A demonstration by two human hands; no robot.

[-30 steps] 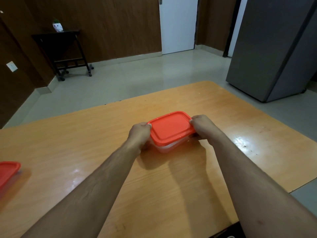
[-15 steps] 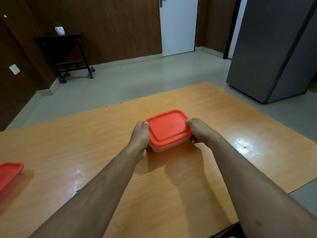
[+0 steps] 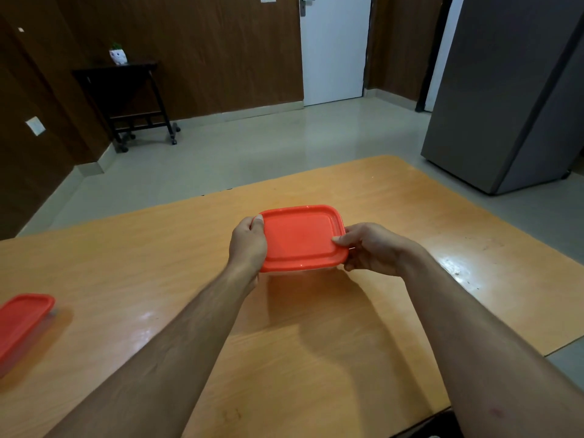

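Note:
A rectangular container with an orange-red lid (image 3: 301,237) is held above the wooden table (image 3: 316,358), its shadow falling on the wood below. My left hand (image 3: 248,245) grips its left side, thumb on the lid's edge. My right hand (image 3: 371,249) grips the right side, thumb pressed on the lid's rim. The clear body under the lid is almost hidden. A second orange-red lidded container (image 3: 22,324) lies at the table's left edge, partly cut off.
A grey refrigerator (image 3: 518,90) stands to the right beyond the table. A dark side table (image 3: 126,99) with a small white pot (image 3: 118,55) stands by the brown wall at back left. A white door (image 3: 335,49) is at the back.
Both hands have lifted the container off the table and brought it slightly nearer and higher; its lid now tilts more toward me. The right thumb has moved onto the lid's rim.

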